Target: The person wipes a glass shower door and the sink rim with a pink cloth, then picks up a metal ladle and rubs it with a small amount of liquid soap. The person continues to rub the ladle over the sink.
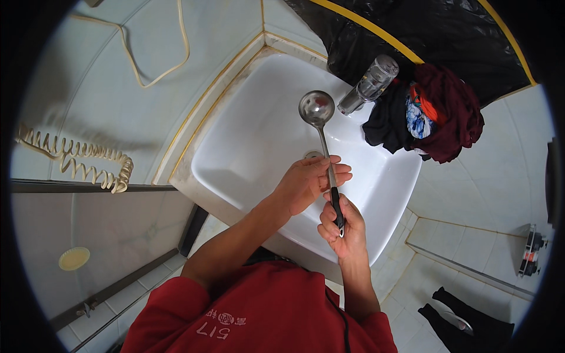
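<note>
A steel ladle [316, 108] with a black handle grip lies across both of my hands, held above the white washbasin [247, 132]. Its round bowl points away from me, close to the chrome tap [370, 84]. My right hand [346, 225] is closed around the black grip near its end. Further up the steel shaft is my left hand [304, 183], with its thumb against the shaft and its fingers loosely extended behind. Below the ladle, the basin's drain [314, 155] is partly covered by my left hand.
Beside the tap sits a heap of dark clothes [450, 114], at the basin's right rim. Black plastic sheeting [423, 26] hangs behind. A coiled cream cord [92, 161] runs along the left wall. Black fabric [476, 315] lies at the lower right.
</note>
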`<state>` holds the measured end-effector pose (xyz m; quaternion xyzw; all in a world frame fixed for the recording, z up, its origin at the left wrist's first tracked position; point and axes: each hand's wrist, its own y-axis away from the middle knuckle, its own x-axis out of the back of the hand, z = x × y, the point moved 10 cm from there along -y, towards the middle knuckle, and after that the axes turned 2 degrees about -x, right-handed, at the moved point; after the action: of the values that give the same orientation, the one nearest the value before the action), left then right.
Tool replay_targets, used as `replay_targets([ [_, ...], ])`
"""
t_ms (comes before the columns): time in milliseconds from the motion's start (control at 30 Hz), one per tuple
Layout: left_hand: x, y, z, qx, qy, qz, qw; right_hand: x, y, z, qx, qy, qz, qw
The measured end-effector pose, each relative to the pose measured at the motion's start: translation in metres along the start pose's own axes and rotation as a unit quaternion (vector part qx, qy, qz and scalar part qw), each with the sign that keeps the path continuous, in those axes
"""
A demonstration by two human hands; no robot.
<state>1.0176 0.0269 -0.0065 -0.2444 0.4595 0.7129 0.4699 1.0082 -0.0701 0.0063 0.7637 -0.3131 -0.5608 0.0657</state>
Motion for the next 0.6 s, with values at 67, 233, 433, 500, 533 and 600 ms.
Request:
replay_targets([
  [67, -0.008, 0.002, 0.004, -0.021, -0.026, -0.010, 0.999, -0.001, 0.004, -0.004, 0.029, 0.021, 0.001, 0.999],
  [233, -0.029, 0.021, -0.006, -0.071, -0.059, -0.027, 0.995, -0.005, 0.011, -0.013, 0.097, 0.113, -0.001, 0.989],
  [433, -0.016, 0.012, -0.002, -0.073, -0.075, 0.051, 0.993, 0.001, 0.020, -0.009, 0.152, 0.218, 0.017, 0.964],
  [500, -0.011, 0.009, 0.007, -0.110, -0.055, 0.062, 0.990, 0.006, 0.022, -0.005, 0.148, 0.214, 0.030, 0.965],
  [533, -0.008, 0.010, 0.005, -0.107, -0.038, 0.072, 0.991, 0.005, 0.022, -0.003, 0.145, 0.217, 0.019, 0.965],
  [600, -0.011, 0.016, -0.009, -0.074, -0.082, 0.054, 0.992, 0.010, 0.024, -0.003, 0.146, 0.200, 0.029, 0.968],
])
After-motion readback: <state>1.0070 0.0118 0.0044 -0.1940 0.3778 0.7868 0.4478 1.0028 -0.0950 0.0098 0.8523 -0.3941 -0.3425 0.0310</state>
